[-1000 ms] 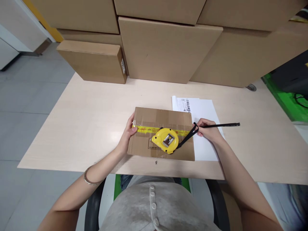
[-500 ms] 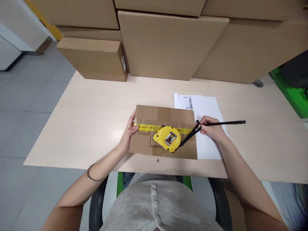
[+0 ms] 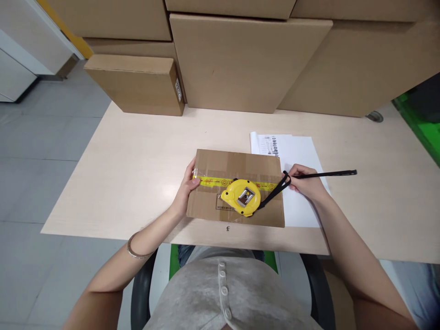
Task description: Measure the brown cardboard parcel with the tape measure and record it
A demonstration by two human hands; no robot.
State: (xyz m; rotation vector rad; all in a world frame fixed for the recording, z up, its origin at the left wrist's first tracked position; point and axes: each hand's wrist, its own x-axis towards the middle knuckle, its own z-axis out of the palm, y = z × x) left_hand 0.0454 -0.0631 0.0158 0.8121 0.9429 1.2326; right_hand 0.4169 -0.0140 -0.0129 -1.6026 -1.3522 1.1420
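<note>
A flat cardboard box [image 3: 237,162] with a strip of yellow printed tape lies near the table's front edge. My left hand [image 3: 187,188] grips its left side, thumb on top and fingers behind. On the box rests a yellow tape measure [image 3: 252,193], its black wrist strap [image 3: 275,191] reaching past the right edge. My right hand [image 3: 307,179], just right of the box, is closed in a writing grip around a slim black pen [image 3: 335,173] that points out to the right. White paper sheets [image 3: 300,211] with some print lie under this hand, partly covered by the box.
Large cardboard boxes [image 3: 237,64] are stacked along the back of the pale table [image 3: 120,183]. A smaller closed box [image 3: 137,89] stands at the back left. A round cable hole [image 3: 374,116] shows at the back right. Chair armrests [image 3: 142,293] flank my body.
The whole view has shifted slightly, so everything sits a little further right. Both hands keep their hold, and the box and tape measure stay in place.
</note>
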